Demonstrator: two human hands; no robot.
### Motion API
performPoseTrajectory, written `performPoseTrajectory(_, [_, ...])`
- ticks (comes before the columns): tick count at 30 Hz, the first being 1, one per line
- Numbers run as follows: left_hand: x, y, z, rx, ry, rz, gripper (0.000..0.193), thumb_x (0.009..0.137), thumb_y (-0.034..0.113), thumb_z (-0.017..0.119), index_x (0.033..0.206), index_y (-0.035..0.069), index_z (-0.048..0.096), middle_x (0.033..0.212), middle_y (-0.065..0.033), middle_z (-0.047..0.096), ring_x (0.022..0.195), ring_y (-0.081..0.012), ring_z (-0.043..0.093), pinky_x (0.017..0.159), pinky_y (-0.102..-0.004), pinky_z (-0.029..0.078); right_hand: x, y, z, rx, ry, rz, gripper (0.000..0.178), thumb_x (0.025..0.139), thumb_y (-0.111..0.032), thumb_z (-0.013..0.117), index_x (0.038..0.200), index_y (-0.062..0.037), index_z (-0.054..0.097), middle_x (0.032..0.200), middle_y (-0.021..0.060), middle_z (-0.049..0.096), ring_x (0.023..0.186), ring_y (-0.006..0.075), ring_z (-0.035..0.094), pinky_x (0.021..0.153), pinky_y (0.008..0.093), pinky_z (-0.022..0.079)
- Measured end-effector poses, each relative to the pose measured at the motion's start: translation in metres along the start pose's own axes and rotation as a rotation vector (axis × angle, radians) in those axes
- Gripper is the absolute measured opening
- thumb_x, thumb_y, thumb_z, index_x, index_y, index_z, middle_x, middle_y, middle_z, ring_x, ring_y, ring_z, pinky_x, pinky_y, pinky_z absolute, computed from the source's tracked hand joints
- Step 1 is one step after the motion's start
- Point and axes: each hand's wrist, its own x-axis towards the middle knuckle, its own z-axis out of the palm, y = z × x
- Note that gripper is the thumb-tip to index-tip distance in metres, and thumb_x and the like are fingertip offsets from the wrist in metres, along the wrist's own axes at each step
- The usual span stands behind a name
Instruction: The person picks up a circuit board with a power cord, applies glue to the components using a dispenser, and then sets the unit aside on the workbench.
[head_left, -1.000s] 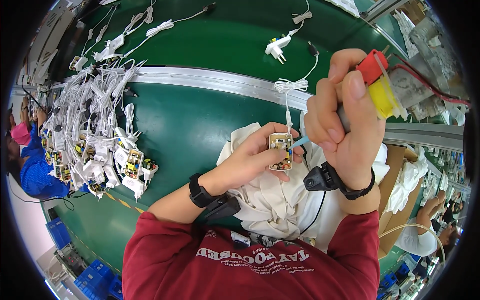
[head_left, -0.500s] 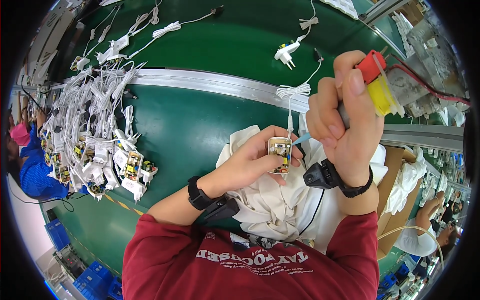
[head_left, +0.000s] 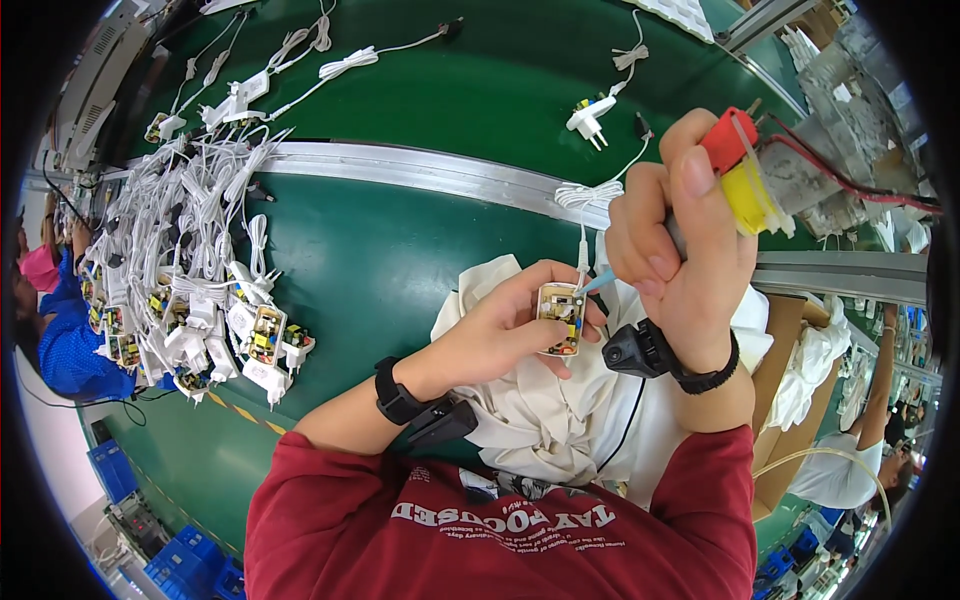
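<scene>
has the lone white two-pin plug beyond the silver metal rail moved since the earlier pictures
Yes, the lone white two-pin plug has shifted right against the silver metal rail.

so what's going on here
A person's left hand holds a white open-cased adapter with its circuit board showing. The right hand grips a tool with red and yellow parts, its pale blue tip at the adapter's upper right corner; contact is unclear. A heap of white cabled adapters lies to the left on the green table.

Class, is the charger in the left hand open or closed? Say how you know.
Open: the charger in the left hand shows its bare circuit board, with no cover over it.
</scene>
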Motion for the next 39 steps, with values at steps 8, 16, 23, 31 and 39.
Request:
performPoseTrajectory(8, [0.001, 0.000, -0.001, -0.012, 0.021, -0.001, 0.040, 0.087, 0.001, 0.044, 0.126, 0.007, 0.038, 0.114, -0.0083, 0.058, 0.102, -0.0161, 0.058, 0.074, -0.0315, 0.056, 0.000, -0.007, 0.005, -0.043, 0.021, 0.013, 0.020, 0.092, -0.021, 0.056, 0.095, -0.0043, 0.046, 0.054, -0.0060, 0.039, 0.043, 0.0014, 0.031, 0.040, 0.0198, 0.025])
performPoseTrajectory(16, [0.001, 0.000, -0.008, -0.169, 0.115, 0.027, 0.039, 0.089, 0.007, 0.044, 0.129, 0.007, 0.040, 0.115, -0.0094, 0.058, 0.101, -0.0149, 0.058, 0.074, -0.0317, 0.056, -0.011, -0.006, 0.010, -0.207, -0.079, 0.054, 0.028, 0.097, -0.036, 0.042, 0.097, -0.0086, 0.035, 0.046, -0.0022, 0.031, 0.035, 0.0057, 0.024, 0.035, 0.0227, 0.021])
performPoseTrajectory(23, [-0.001, 0.002, -0.010, -0.197, 0.116, 0.036, 0.039, 0.090, 0.008, 0.044, 0.128, 0.008, 0.040, 0.116, -0.0102, 0.057, 0.101, -0.0152, 0.058, 0.075, -0.0320, 0.056, -0.011, -0.003, 0.010, -0.144, -0.081, 0.088, 0.031, 0.096, -0.039, 0.044, 0.091, -0.0105, 0.032, 0.046, -0.0021, 0.032, 0.035, 0.0058, 0.024, 0.035, 0.0227, 0.021])
performPoseTrajectory(31, [0.000, 0.002, -0.011, -0.221, 0.122, 0.055, 0.039, 0.090, 0.010, 0.044, 0.129, 0.007, 0.039, 0.116, -0.0104, 0.058, 0.102, -0.0161, 0.059, 0.074, -0.0318, 0.055, -0.010, -0.006, 0.014, -0.186, -0.069, 0.086, 0.032, 0.096, -0.041, 0.044, 0.092, -0.0105, 0.033, 0.047, -0.0020, 0.032, 0.035, 0.0060, 0.024, 0.035, 0.0228, 0.021])
performPoseTrajectory(39, [-0.001, 0.006, -0.004, -0.348, 0.042, 0.054, 0.040, 0.095, 0.018, 0.043, 0.131, 0.004, 0.036, 0.121, -0.0107, 0.053, 0.108, -0.0182, 0.056, 0.085, -0.0376, 0.054, -0.017, 0.003, 0.009, 0.043, -0.111, 0.081, 0.022, 0.093, -0.019, 0.055, 0.098, -0.0055, 0.039, 0.062, -0.0044, 0.040, 0.047, 0.0019, 0.031, 0.042, 0.0206, 0.023])
